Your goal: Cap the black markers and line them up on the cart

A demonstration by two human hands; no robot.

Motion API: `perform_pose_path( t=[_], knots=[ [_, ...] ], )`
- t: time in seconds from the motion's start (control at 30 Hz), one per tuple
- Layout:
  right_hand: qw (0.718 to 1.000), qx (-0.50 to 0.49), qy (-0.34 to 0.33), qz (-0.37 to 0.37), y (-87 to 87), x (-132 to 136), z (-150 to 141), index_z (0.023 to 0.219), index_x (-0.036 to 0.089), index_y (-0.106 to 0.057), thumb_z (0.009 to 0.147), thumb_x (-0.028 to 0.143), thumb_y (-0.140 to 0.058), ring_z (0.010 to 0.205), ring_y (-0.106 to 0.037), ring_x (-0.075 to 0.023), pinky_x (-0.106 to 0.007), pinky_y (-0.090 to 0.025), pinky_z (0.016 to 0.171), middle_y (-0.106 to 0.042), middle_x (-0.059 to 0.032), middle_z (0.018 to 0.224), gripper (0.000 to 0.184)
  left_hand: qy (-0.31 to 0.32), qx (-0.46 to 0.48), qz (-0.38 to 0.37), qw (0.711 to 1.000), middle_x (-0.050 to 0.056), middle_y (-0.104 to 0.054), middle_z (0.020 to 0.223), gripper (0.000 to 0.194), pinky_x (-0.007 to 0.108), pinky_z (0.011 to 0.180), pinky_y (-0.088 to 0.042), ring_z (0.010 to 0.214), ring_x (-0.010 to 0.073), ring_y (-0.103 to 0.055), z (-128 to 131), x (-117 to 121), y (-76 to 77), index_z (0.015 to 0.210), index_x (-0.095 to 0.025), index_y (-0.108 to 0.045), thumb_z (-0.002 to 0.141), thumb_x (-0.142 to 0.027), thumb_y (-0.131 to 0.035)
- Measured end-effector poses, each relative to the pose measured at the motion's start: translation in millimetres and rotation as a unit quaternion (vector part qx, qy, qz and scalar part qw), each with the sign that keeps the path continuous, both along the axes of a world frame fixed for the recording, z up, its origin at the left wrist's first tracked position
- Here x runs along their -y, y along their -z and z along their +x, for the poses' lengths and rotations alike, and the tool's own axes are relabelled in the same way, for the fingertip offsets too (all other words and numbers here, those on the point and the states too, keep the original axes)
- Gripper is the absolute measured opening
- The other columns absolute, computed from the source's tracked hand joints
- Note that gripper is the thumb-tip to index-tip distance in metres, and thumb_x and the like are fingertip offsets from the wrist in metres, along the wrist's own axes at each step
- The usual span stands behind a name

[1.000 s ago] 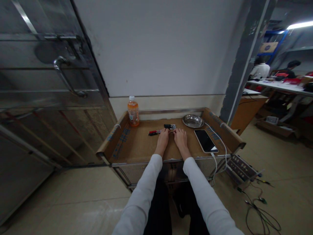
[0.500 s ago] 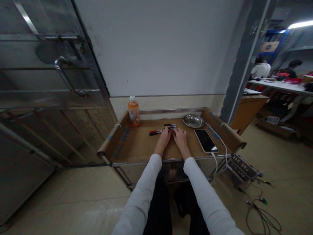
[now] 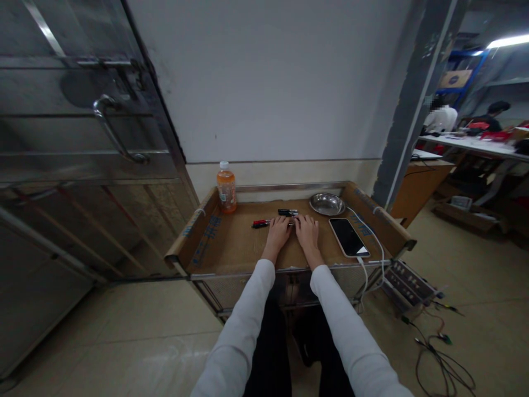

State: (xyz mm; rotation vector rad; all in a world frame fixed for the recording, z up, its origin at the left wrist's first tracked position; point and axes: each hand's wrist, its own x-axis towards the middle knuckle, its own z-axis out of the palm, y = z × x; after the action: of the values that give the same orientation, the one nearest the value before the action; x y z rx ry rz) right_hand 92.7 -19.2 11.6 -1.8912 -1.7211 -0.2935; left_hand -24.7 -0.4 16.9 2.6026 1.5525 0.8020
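Note:
My left hand [image 3: 278, 232] lies over the cardboard-covered cart top [image 3: 235, 251], its fingers curled down and closed on a thin pen. My right hand [image 3: 306, 230] is close beside it, also curled, with its fingers at the other end of that pen. A short bit of the pen [image 3: 291, 223] shows in the narrow gap between the hands; the rest is hidden under the fingers. Just left of my left hand lie a red pen and a black pen [image 3: 260, 224], side by side. Beyond my fingertips are more black pens [image 3: 287, 212].
An orange drink bottle [image 3: 226, 188] stands at the back left. At the back right sits a shiny metal dish [image 3: 327, 204]. Right of my hands lies a phone [image 3: 347, 237] with a white cable [image 3: 378, 242]. A wall [image 3: 285, 82] rises behind the cart.
Both hands have shifted slightly, and their fingers have drawn back a little from the black pens beyond them. Those pens now show more fully. Bottle, dish and phone stay in place.

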Motion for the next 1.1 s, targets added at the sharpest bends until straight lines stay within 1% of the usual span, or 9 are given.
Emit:
perform_pose_path(
  t=[0.1,0.23,0.43,0.53,0.7,0.77,0.83,0.97,1.1],
  knots=[
    [1.0,-0.01,0.017,0.007,-0.4,1.6,1.8,0.109,0.02,-0.062,0.096,0.026,-0.039,0.094,-0.053,-0.0199,-0.032,-0.03,0.081,-0.063,-0.0093,0.103,0.027,-0.009,-0.012,0.008,1.0,0.009,-0.062,0.114,0.017,0.043,0.101,-0.036,0.112,0.0243,-0.052,-0.7,1.8,-1.1,0.103,-0.021,-0.059,0.09,-0.024,-0.049],
    [0.999,-0.028,0.042,0.017,0.0,2.7,3.8,0.107,0.019,-0.063,0.095,0.025,-0.04,0.095,-0.053,-0.0203,-0.032,-0.031,0.08,-0.062,-0.0096,0.102,0.026,-0.043,0.004,0.026,0.999,0.009,-0.062,0.109,0.019,0.039,0.097,-0.039,0.105,0.0227,-0.056,-1.7,2.7,0.0,0.105,-0.02,-0.058,0.092,-0.022,-0.044],
    [0.999,-0.03,0.013,0.013,0.6,1.8,4.3,0.108,0.019,-0.063,0.094,0.023,-0.04,0.095,-0.054,-0.0202,-0.032,-0.034,0.083,-0.063,-0.01,0.102,0.027,-0.045,0.007,0.038,0.998,0.009,-0.061,0.107,0.02,0.037,0.093,-0.041,0.102,0.0222,-0.056,-3.2,7.3,-5.4,0.108,-0.019,-0.057,0.093,-0.021,-0.042],
    [0.997,-0.055,-0.04,0.029,-0.2,0.7,4.9,0.116,0.02,-0.061,0.092,0.016,-0.038,0.103,-0.055,-0.0192,-0.033,-0.037,0.088,-0.064,-0.0095,0.112,0.033,-0.054,0.023,0.039,0.998,0.009,-0.061,0.104,0.02,0.036,0.09,-0.042,0.1,0.0216,-0.056,-5.7,9.1,-7.7,0.106,-0.017,-0.057,0.093,-0.02,-0.042],
    [0.981,-0.06,-0.178,0.04,-4.4,0.8,2.5,0.131,0.022,-0.052,0.084,0.006,-0.036,0.119,-0.05,-0.0159,-0.034,-0.037,0.102,-0.058,-0.007,0.13,0.053,-0.06,0.043,0.037,0.997,0.01,-0.061,0.103,0.021,0.034,0.088,-0.043,0.098,0.0207,-0.057,-10.4,9.2,-6.4,0.107,-0.017,-0.057,0.094,-0.019,-0.041],
    [0.977,-0.047,-0.208,0.027,-6.9,3.1,0.0,0.137,0.024,-0.046,0.08,0.004,-0.037,0.12,-0.05,-0.0154,-0.034,-0.038,0.104,-0.057,-0.0054,0.131,0.061,-0.056,0.048,0.036,0.997,0.009,-0.061,0.104,0.022,0.033,0.089,-0.043,0.098,0.0198,-0.057,-10.9,9.7,-6.2,0.108,-0.017,-0.057,0.094,-0.017,-0.04],
    [0.977,-0.037,-0.211,0.019,-8.7,5.7,-2.4,0.142,0.025,-0.038,0.079,0.004,-0.038,0.119,-0.051,-0.0159,-0.033,-0.04,0.103,-0.057,-0.0045,0.131,0.067,-0.067,0.062,0.037,0.995,0.01,-0.062,0.104,0.022,0.032,0.089,-0.043,0.097,0.0197,-0.058,-10.6,11.8,-7.1,0.109,-0.017,-0.057,0.094,-0.019,-0.04],
    [0.98,-0.026,-0.196,0.018,-5.4,6.0,-4.5,0.147,0.021,-0.028,0.081,0.006,-0.038,0.119,-0.052,-0.0165,-0.03,-0.042,0.099,-0.053,-0.0066,0.135,0.068,-0.159,0.075,0.058,0.983,0.012,-0.062,0.103,0.025,0.037,0.09,-0.043,0.099,0.0237,-0.056,-10.6,20.7,-10.2,0.109,-0.014,-0.057,0.095,-0.023,-0.038],
    [0.992,-0.029,-0.126,0.004,6.8,-1.6,-3.1,0.142,0.012,-0.035,0.084,0.009,-0.037,0.122,-0.049,-0.0193,-0.033,-0.039,0.102,-0.048,-0.0127,0.14,0.058,-0.291,0.053,0.046,0.954,0.018,-0.059,0.104,0.027,0.044,0.089,-0.043,0.106,0.0301,-0.053,-13.1,28.3,-8.4,0.103,-0.009,-0.057,0.094,-0.018,-0.033]
  ],
)
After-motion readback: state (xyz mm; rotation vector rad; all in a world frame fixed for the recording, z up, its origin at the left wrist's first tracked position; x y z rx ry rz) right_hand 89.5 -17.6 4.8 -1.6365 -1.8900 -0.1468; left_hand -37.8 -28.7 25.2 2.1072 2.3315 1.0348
